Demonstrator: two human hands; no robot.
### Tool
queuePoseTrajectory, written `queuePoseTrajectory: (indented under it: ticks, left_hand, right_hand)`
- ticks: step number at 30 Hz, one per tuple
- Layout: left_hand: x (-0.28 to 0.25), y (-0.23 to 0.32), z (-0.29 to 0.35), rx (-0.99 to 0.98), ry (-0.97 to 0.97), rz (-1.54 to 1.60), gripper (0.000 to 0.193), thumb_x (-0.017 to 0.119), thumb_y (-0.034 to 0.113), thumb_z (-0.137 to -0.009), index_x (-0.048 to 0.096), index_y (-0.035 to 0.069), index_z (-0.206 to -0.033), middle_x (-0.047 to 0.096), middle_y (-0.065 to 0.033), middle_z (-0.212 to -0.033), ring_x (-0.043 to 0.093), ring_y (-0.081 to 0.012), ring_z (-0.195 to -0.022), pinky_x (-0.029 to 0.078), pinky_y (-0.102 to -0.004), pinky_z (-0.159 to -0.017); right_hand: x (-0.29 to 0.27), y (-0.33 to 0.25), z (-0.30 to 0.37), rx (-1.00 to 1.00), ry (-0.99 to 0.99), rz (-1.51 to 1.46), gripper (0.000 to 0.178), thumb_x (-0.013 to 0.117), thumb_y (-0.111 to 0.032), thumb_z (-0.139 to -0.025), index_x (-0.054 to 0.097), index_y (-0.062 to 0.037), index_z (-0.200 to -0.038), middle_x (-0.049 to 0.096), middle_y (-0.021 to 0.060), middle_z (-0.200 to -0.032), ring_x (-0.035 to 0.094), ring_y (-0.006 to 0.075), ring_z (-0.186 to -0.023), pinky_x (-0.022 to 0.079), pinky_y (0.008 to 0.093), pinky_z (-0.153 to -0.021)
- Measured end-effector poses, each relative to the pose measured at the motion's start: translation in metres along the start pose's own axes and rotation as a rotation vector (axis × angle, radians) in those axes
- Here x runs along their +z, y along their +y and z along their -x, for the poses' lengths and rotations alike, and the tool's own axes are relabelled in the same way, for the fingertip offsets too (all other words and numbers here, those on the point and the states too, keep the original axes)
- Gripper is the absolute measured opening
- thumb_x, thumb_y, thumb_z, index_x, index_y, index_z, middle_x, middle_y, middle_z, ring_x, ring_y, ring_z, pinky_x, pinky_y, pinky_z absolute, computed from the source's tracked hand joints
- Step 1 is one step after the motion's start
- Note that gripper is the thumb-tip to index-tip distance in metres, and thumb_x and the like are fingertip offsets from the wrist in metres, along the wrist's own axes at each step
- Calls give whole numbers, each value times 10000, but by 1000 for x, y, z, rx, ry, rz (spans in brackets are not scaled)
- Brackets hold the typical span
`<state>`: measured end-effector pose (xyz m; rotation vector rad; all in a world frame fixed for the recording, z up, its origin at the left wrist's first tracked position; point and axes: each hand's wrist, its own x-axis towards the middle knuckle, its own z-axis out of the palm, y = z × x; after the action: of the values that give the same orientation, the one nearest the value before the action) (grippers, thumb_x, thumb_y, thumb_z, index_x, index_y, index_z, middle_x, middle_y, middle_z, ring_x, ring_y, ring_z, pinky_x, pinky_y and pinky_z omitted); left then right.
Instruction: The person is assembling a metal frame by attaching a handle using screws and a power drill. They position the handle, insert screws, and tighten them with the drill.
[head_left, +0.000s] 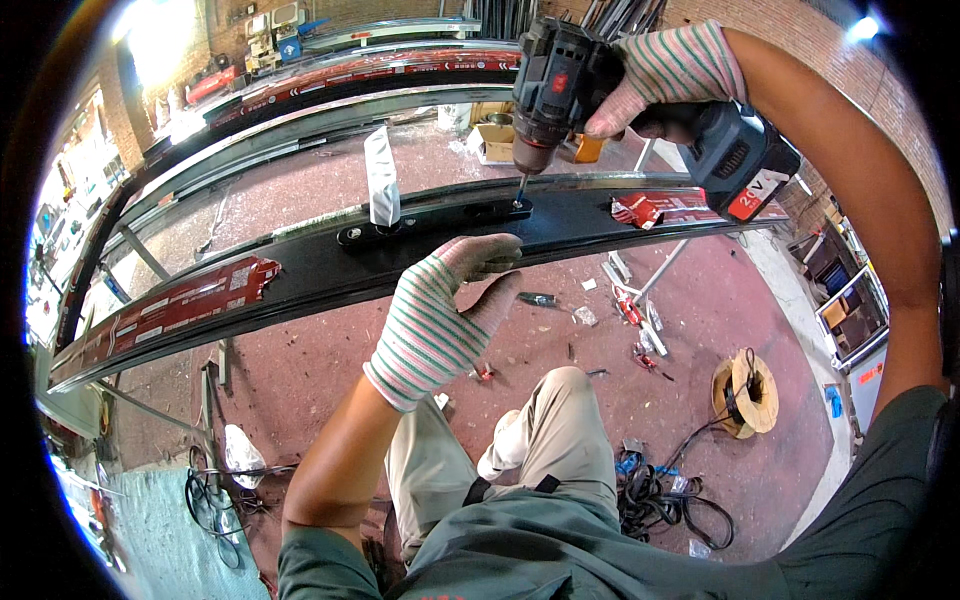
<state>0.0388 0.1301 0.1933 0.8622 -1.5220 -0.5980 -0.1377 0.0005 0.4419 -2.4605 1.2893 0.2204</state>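
In a striped knit glove, my right hand [665, 85] is wrapped around the grip of a black cordless drill [556, 95]. Its bit points down onto a screw at the right end of a long black handle plate [450, 216]. That plate lies on a black frame profile [570, 228], and a lever in white wrapping [381, 180] stands up from it. My left hand [445, 305], also gloved, is at the profile's near edge below the plate. Its thumb is apart from the curved fingers, and nothing shows between them.
Torn red film [200, 300] covers parts of the profile. More metal profiles [400, 100] lie beyond it. A cable spool [745, 393], tangled black cable [670, 500] and loose scraps lie on the red floor. Metal stand legs [208, 400] are under the left end.
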Motion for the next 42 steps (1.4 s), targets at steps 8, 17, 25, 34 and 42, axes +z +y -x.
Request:
queuePoseTrajectory:
  ticks: [8,17,25,34,42]
  left_hand:
    - [2,-2,-1,5,-11,4,315,669,-40,-884,651,16,-1193,697,-79,-1113,662,-131,-1019,535,-277,-917]
    - [0,0,0,-20,-5,-26,309,719,27,-863,657,-2,-1164,690,-139,-1108,682,-204,-1033,542,-303,-926]
    - [-1,11,-24,153,130,-195,599,579,-109,-854,467,43,-1423,628,-128,-1255,612,-177,-1164,498,-298,-980]
    - [-7,-18,-69,82,-118,-740,809,609,72,-806,221,-21,-1509,553,-258,-1114,587,-343,-976,490,-365,-896]
    - [-10,-13,-88,-155,-291,-616,821,646,52,-808,266,67,-1536,649,-189,-1180,628,-299,-1093,468,-376,-1035]
  right_hand:
    - [-2,2,6,39,49,-17,482,872,-429,-720,663,-23,-875,558,22,-565,555,121,-424,483,241,-381]
    - [0,3,-4,2,19,-19,493,871,-426,-722,654,-4,-856,550,39,-552,554,133,-410,485,255,-371]
    - [-1,-2,3,85,18,15,478,850,-454,-741,630,-32,-786,542,42,-542,547,139,-406,485,262,-379]
    - [-1,7,0,0,24,-38,483,847,-460,-743,645,-28,-821,550,30,-547,552,127,-420,480,254,-375]
    - [0,8,0,-2,20,-26,504,850,-459,-738,645,-13,-854,558,34,-562,560,127,-427,474,252,-368]
